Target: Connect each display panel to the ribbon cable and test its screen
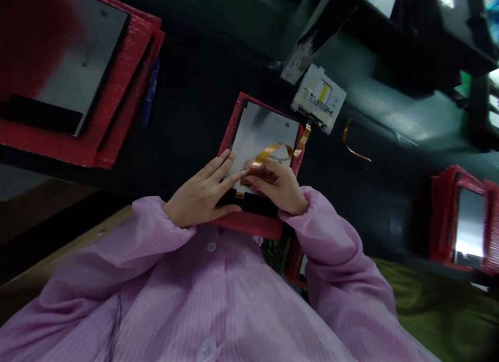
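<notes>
A display panel [257, 124] lies with its pale grey side up on a red foam sheet [257, 226] in front of me. My left hand [202, 190] rests over the panel's left edge, fingers stretched out and apart, with the index fingertip close to my right fingers. My right hand [278, 184] pinches the end of an orange flex cable [266, 152] above the panel's lower part. From there the cable curls up to a white circuit box [318, 98] beyond the panel's top right corner. A short orange tab [239, 195] shows at the panel's lower edge, between my hands.
At the left lie stacked red foam sheets [130, 74] with a larger panel [97, 45], and a blue pen [151, 94] beside them. A loose orange strip [353, 148] lies right of the box. A post [302, 55] stands behind it. More red-wrapped panels [470, 222] sit far right.
</notes>
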Available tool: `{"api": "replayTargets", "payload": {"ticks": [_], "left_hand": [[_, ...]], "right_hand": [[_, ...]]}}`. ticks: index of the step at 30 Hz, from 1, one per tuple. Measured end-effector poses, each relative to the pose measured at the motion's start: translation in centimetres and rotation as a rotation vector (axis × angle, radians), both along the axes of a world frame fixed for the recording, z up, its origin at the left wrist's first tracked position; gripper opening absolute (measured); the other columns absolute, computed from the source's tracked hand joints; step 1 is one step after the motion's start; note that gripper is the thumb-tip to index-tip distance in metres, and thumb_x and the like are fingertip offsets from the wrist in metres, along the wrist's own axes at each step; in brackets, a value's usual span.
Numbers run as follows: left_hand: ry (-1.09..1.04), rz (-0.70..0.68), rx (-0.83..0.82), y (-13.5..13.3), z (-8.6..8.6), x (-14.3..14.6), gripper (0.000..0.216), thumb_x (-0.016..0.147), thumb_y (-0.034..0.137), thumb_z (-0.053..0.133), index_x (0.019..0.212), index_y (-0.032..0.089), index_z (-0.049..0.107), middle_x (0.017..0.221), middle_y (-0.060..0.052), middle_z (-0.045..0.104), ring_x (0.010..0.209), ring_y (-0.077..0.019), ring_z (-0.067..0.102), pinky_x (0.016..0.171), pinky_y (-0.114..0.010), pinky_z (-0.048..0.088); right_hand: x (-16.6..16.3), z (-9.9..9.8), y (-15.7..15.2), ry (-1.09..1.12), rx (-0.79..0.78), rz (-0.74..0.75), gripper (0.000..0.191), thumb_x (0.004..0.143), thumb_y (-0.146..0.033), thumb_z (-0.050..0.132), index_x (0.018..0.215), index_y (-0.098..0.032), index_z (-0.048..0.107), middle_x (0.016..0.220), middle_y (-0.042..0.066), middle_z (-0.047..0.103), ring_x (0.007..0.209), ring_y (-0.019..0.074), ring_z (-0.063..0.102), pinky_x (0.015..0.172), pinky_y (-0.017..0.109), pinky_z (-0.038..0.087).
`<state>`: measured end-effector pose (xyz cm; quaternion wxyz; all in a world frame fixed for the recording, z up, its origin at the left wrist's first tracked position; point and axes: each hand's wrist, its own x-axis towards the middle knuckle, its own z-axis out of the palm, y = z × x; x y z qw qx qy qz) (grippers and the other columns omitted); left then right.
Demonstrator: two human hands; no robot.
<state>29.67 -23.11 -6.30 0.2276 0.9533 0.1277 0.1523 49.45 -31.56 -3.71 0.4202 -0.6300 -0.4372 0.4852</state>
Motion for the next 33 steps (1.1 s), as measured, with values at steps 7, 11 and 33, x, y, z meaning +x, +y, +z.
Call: {"api": "replayTargets", "payload": {"ticks": [7,11,33], "left_hand": [[-0.171,0.074,0.184,-1.6,-0.3,-1.7,0.031,0.087,0.031,0.067,0.114,0.016,0.064,0.118,-0.013,0.065,0.106,-0.0254,0.062,0.094,-0.042,0.053],[-0.138,0.068,0.209,-1.9,-0.4,-1.6,0.032,0.088,0.030,0.064,0.119,0.021,0.065,0.121,-0.011,0.065,0.106,-0.0258,0.060,0.091,-0.043,0.053],[-0.158,0.050,0.090,-1.2,0.1,-1.2,0.023,0.087,0.035,0.069,0.101,0.019,0.061,0.110,-0.007,0.069,0.099,-0.0234,0.064,0.087,-0.040,0.054]], "right_hand": [[-0.3,-0.3,-1.3,-0.174,0.091,-0.005,0.014,0.087,-0.030,0.065,0.094,-0.019,0.067,0.096,0.007,0.071,0.088,0.0193,0.068,0.078,0.034,0.056],[-0.7,-0.4,-1.5,-0.209,0.081,-0.015,0.011,0.088,-0.028,0.064,0.096,-0.020,0.067,0.091,0.003,0.071,0.084,0.0173,0.068,0.077,0.032,0.056],[-0.8,0.0,-1.8,-0.411,0.220,0.144,0.008,0.090,-0.020,0.065,0.095,-0.022,0.070,0.097,0.002,0.073,0.092,0.0175,0.068,0.082,0.029,0.053]]}}
